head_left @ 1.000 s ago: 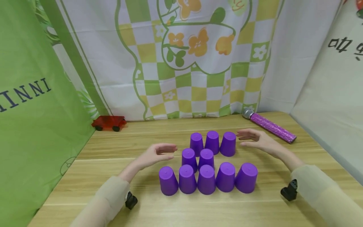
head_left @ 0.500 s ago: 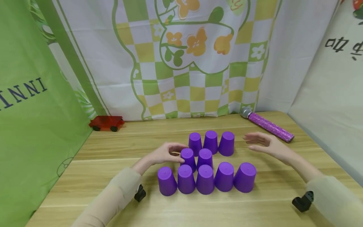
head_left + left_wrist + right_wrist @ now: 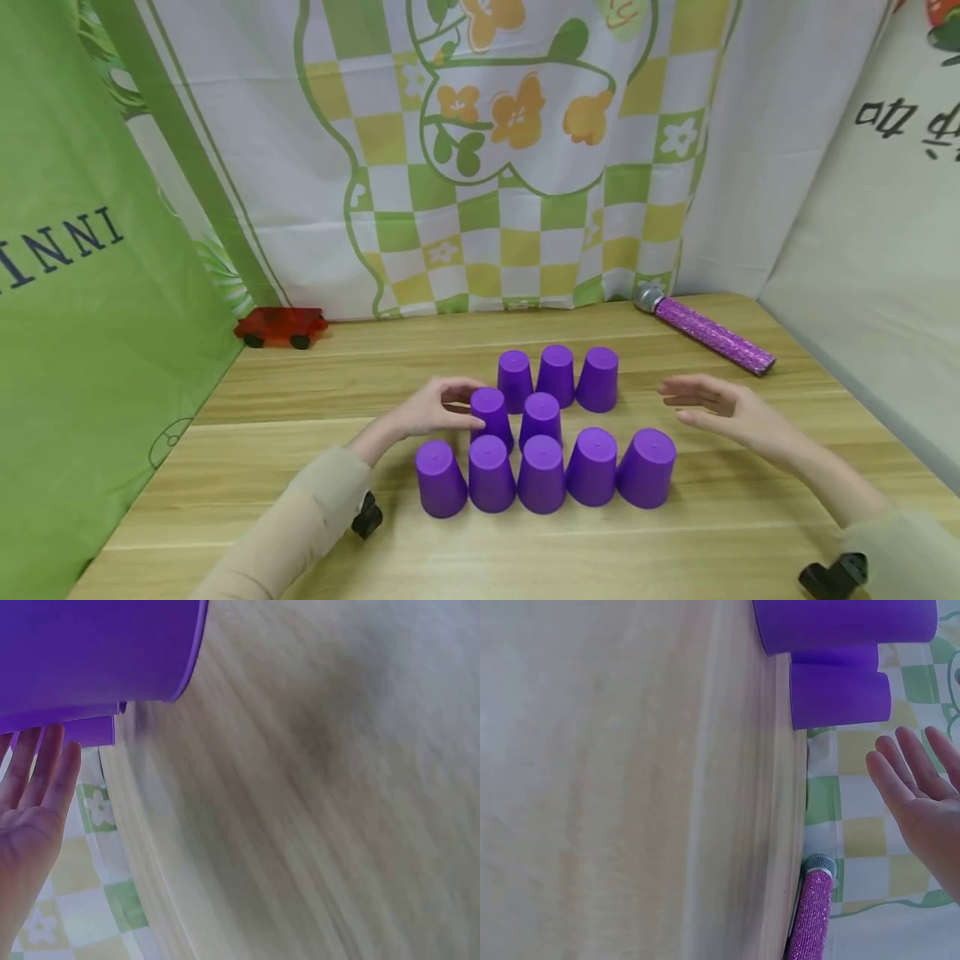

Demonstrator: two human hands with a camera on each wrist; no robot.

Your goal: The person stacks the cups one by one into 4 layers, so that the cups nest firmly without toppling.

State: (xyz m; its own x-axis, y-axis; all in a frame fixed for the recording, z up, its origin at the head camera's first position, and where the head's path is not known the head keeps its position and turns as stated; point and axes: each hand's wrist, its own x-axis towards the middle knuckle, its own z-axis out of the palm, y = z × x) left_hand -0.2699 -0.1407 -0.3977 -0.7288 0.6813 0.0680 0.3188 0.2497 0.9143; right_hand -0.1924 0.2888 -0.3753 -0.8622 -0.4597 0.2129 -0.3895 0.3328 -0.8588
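Several purple cups stand upside down on the wooden table (image 3: 300,400) in rows: three at the back (image 3: 556,375), two in the middle, several in front (image 3: 542,472). My left hand (image 3: 461,406) lies against the left side of the middle row's left cup (image 3: 491,414), fingers behind it and thumb in front. In the left wrist view its fingers (image 3: 45,769) are straight beside a cup (image 3: 97,652). My right hand (image 3: 678,400) hovers open, palm facing left, right of the cups and touching none; it also shows in the right wrist view (image 3: 919,787) near two cups (image 3: 840,696).
A glittery purple microphone (image 3: 705,333) (image 3: 810,915) lies at the back right. A red toy car (image 3: 279,325) sits at the back left. Patterned cloth hangs behind, green cloth at the left, pale cloth at the right.
My left hand has moved right until it touches the middle row's left cup, which has shifted slightly left. My right hand has drawn back to the right, away from the back row.
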